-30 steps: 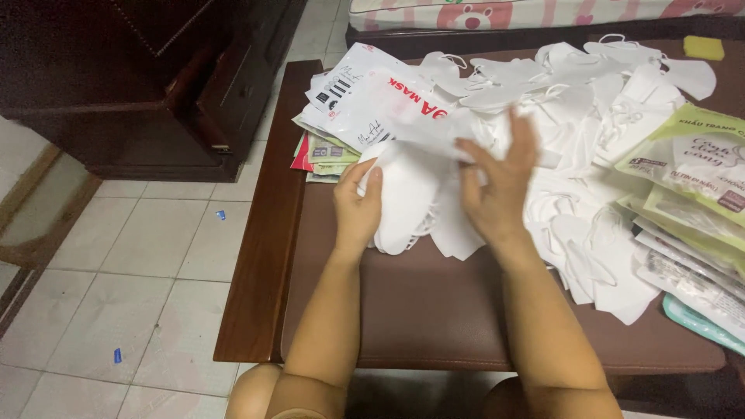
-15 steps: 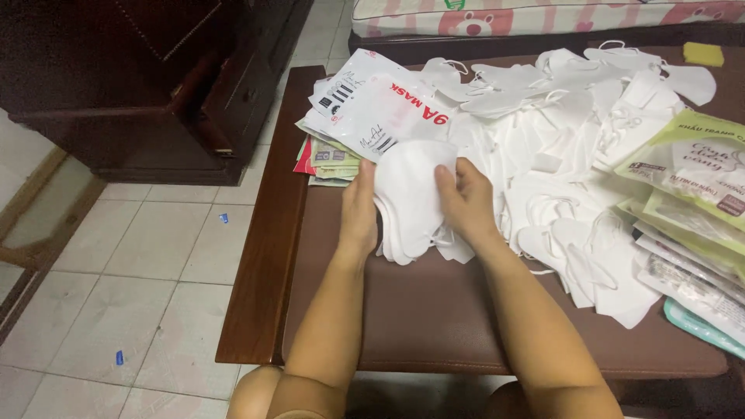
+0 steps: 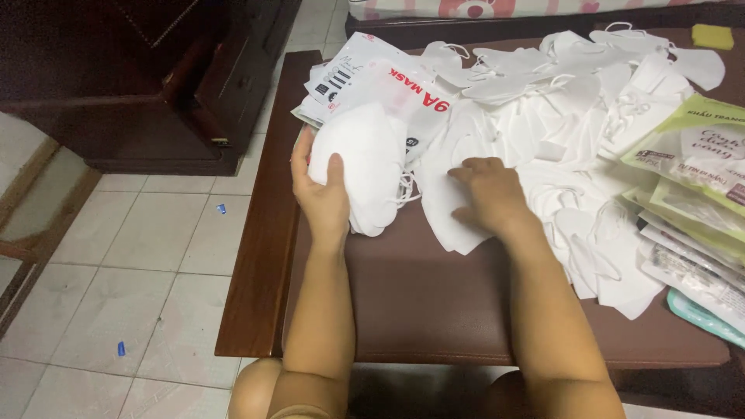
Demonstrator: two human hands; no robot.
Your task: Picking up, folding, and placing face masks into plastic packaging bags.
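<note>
White, soft mask stack (image 3: 371,167) is sitting light in the closed left hand (image 3: 322,194); right hand (image 3: 490,194), fingers bent, is pressing loose masks (image 3: 559,147).

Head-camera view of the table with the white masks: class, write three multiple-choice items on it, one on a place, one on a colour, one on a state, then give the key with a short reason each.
1. Where is the yellow block?
A. at the far right corner of the table
B. on the tiled floor
C. in the left hand

2. What colour is the table?
A. white
B. dark brown
C. blue

3. What is the left hand doing?
A. lying flat on the floor
B. hanging free in the air
C. gripping a stack of white masks

Key: 1 A, the block sits by the table's far right edge, beyond the loose masks. 2 B, the bare top and rim are dark brown wood. 3 C, the thumb lies over the stack's front and the fingers curl round its left edge, while the right hand rests on the loose masks.
</note>
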